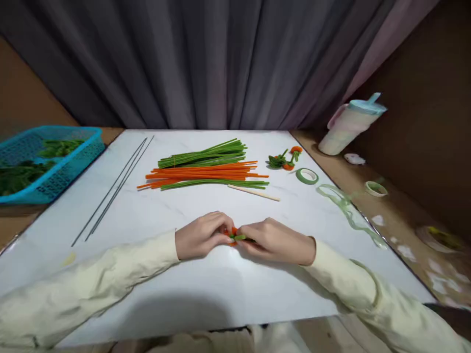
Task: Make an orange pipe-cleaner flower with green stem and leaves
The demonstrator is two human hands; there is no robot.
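Over a white tabletop (147, 215), left hand (201, 235), right hand (274, 240) — fingers (221, 239) pinching an orange-and-green piece (240, 237)

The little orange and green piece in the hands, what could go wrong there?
The orange and green piece is small and pinched between the left hand and right hand, so it might slip or bend. The loose green strip lies near the right sleeve, so moving that arm could snag it.
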